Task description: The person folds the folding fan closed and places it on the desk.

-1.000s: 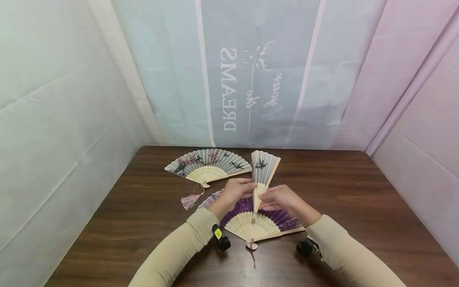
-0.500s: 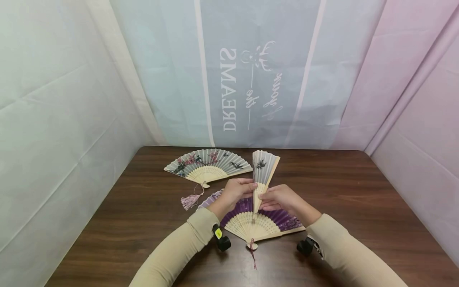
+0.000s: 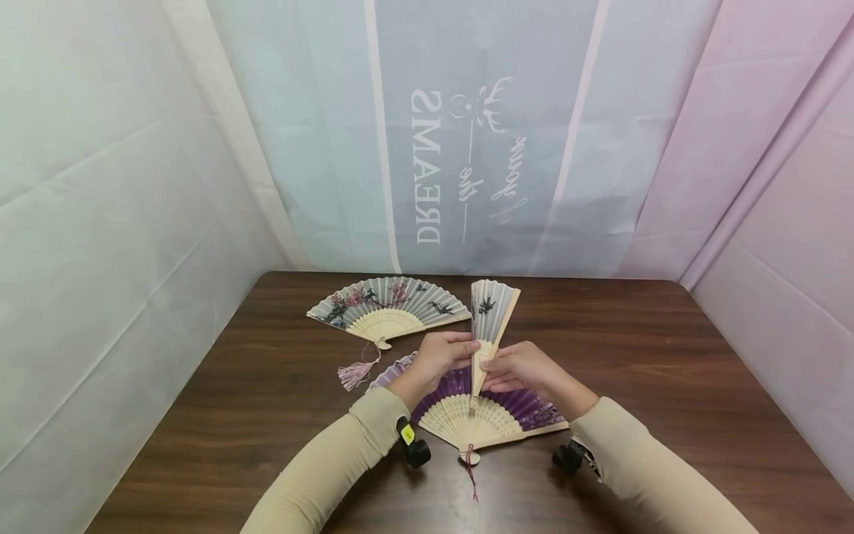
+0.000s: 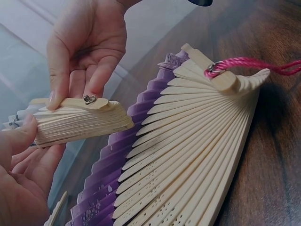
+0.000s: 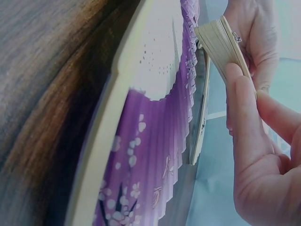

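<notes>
Both hands hold a partly folded grey folding fan [image 3: 491, 311] with a dark bird print, above the table's middle. My left hand [image 3: 442, 360] pinches its pale ribs from the left, thumb on the front. From the right, my right hand [image 3: 523, 373] pinches the ribs lower down. In the left wrist view the stacked ribs of this fan [image 4: 77, 125] and its metal rivet show between the hands. Beneath lies a spread purple folding fan [image 3: 527, 408], its pivot toward the person with a red cord [image 3: 472, 475]; the hands hide part of its cloth.
A second grey fan [image 3: 387, 304] with pink blossoms lies spread at the back left, its pink tassel [image 3: 356, 373] trailing toward the front. The brown wooden table [image 3: 640, 356] ends at a hanging cloth backdrop [image 3: 333, 148], with white cloth walls at both sides.
The held fan has narrowed very slightly, its left edge shifting a little to the right. Both hands keep their grip and stay in nearly the same place.
</notes>
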`<state>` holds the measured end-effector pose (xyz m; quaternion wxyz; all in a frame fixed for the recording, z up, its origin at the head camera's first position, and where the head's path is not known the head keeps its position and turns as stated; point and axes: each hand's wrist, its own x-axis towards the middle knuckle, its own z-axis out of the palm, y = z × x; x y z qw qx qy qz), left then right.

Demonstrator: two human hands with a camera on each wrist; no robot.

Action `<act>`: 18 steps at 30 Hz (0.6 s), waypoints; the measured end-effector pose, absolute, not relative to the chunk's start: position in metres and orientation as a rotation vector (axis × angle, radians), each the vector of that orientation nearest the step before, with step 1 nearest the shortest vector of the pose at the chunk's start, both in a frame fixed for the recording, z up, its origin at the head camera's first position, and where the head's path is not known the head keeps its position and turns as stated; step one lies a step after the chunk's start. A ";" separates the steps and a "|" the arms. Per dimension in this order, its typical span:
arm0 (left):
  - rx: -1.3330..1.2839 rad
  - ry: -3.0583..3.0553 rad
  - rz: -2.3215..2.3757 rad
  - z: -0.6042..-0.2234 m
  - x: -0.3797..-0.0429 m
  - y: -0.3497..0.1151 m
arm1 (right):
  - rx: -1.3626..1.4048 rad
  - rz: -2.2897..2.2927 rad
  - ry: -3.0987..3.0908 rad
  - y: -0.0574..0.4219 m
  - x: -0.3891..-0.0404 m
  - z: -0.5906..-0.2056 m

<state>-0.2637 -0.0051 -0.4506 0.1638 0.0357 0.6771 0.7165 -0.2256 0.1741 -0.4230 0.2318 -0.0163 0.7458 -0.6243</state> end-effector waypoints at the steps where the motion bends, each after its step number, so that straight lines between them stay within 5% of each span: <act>1: 0.098 1.932 2.047 -0.450 -0.263 -0.005 | -0.049 -1.714 2.052 0.174 -0.226 -0.423; 18: 0.111 1.921 2.042 -0.451 -0.263 -0.005 | -0.077 -1.632 2.099 0.176 -0.230 -0.422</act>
